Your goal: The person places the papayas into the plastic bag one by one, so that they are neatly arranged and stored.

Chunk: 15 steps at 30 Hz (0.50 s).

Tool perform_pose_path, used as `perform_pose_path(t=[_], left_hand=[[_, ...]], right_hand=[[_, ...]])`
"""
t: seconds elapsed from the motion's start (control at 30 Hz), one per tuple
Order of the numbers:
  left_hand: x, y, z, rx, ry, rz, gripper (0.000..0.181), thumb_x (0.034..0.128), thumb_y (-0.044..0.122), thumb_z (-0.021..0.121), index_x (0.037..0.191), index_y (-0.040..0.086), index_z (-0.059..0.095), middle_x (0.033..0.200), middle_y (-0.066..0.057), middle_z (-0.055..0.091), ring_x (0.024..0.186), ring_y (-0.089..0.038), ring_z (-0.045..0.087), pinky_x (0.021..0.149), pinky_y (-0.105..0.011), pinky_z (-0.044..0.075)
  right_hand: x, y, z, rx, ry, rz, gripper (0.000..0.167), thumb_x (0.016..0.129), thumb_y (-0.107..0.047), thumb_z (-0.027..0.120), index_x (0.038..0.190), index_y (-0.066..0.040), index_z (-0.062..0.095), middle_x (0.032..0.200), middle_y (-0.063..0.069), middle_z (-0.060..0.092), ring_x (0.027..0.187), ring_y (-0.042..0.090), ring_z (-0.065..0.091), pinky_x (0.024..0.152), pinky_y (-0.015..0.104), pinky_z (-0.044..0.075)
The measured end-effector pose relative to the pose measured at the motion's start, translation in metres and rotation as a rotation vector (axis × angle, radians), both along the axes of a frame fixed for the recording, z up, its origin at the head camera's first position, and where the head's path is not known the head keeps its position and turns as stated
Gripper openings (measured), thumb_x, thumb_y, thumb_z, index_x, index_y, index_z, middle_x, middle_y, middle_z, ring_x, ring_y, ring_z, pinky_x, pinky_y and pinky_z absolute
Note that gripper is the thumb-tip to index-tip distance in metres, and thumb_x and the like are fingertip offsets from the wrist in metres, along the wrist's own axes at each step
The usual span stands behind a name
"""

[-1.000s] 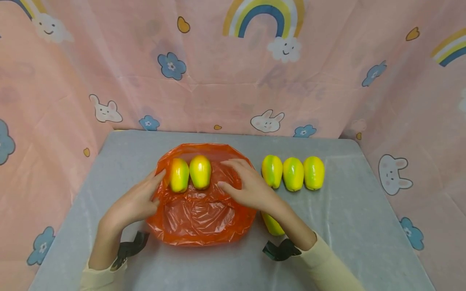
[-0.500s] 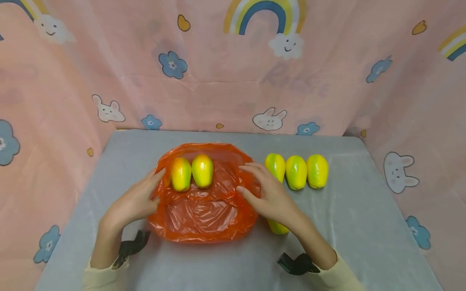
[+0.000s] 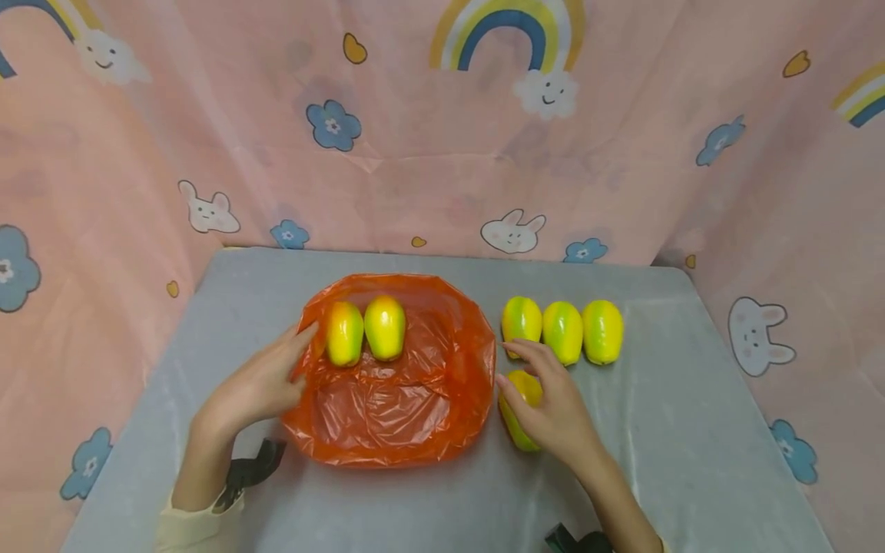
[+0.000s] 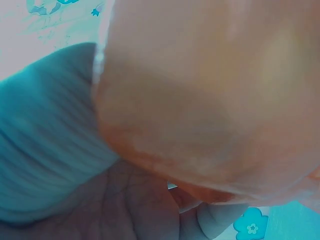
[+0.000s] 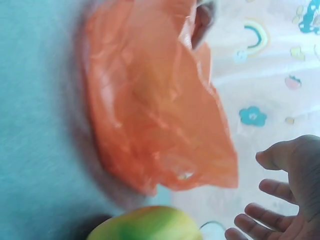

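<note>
An orange plastic bag point(image 3: 387, 449) lies wide-mouthed on the table, with two yellow-green fruits point(image 3: 343, 333) point(image 3: 385, 328) side by side in it. My left hand point(image 3: 256, 388) holds the bag's left edge; in the left wrist view the orange film point(image 4: 210, 125) covers part of the hand point(image 4: 130, 210). Just right of the bag, my right hand point(image 3: 553, 403) is spread over a single fruit point(image 3: 518, 430), nothing gripped. The right wrist view shows this hand point(image 5: 290, 200) with fingers apart, the bag point(image 5: 155, 110) and one fruit point(image 5: 150, 225).
Three more yellow-green fruits point(image 3: 522, 319) point(image 3: 562, 332) point(image 3: 603, 332) stand in a row at the back right of the grey table point(image 3: 677, 430). A pink patterned cloth point(image 3: 415, 177) hangs behind and at the sides.
My right hand has moved out of the bag's right side, to the right and toward me, over the single fruit. My left hand has stayed at the bag's left edge.
</note>
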State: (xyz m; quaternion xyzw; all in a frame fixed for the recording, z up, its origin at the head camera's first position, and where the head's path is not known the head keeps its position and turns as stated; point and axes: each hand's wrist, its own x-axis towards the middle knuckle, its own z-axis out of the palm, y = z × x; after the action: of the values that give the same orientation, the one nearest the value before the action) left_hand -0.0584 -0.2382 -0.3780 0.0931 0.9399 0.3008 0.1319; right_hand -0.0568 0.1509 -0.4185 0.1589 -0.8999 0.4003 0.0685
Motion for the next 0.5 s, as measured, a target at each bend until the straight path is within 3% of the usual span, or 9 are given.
perform_pose_path(t=[0.27,0.5], left_hand=[[0.001,-0.001,0.001,-0.002,-0.001,0.012,0.082,0.0882,-0.008,0.062,0.164,-0.004,0.030,0.172,-0.028,0.028,0.151,-0.051,0.041,0.113,-0.067,0.047],[0.001,-0.001,0.001,-0.005,0.008,0.013,0.081,0.0883,-0.008,0.062,0.163,-0.005,0.031,0.171,-0.028,0.029,0.149,-0.051,0.043,0.111,-0.066,0.049]], right_hand=[[0.005,0.015,-0.021,0.030,-0.010,-0.034,0.052,0.093,-0.014,0.078,0.142,-0.006,0.061,0.144,0.013,0.061,0.133,0.035,0.058,0.111,0.063,0.050],[0.011,0.024,-0.033,0.107,-0.069,-0.073,0.060,0.091,-0.024,0.082,0.143,-0.007,0.060,0.144,0.014,0.060,0.133,0.036,0.058,0.112,0.064,0.049]])
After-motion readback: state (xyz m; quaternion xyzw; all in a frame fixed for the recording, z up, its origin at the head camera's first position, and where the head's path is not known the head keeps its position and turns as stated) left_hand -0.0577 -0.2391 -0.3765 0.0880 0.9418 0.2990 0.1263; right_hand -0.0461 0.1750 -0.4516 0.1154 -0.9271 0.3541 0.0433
